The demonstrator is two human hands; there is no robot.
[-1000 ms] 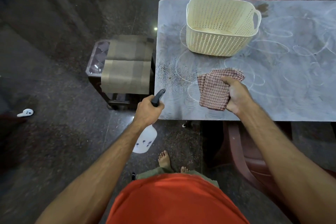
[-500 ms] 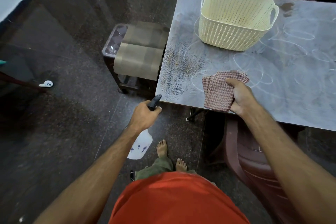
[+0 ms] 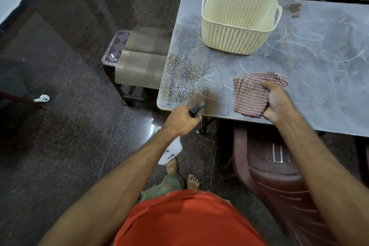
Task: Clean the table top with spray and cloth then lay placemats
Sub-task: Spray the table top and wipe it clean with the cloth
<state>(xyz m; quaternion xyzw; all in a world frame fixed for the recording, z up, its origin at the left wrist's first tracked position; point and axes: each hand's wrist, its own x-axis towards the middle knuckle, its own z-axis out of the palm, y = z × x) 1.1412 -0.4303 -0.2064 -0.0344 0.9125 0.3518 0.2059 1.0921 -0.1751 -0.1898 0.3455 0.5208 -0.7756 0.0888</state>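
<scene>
Spray step: left hand [image 3: 180,120] grips bottle [image 3: 171,151] at table [image 3: 329,90] corner, nozzle over speckled patch. Right hand [image 3: 276,104] clutches cloth [image 3: 249,94] on table. Next, likely: wipe. Mats [image 3: 139,56] wait beside table.

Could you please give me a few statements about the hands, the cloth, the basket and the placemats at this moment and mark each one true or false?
1. The left hand grips the spray bottle, its nozzle aimed at the table top. True.
2. The right hand is free of any load. False: it holds the checked cloth against the table top.
3. The cream basket stands on the table top. True.
4. The placemats are already laid on the table top. False: they lie on a small stand beside the table.
5. The table corner nearest the spray bottle is speckled with droplets or grime. True.
</scene>
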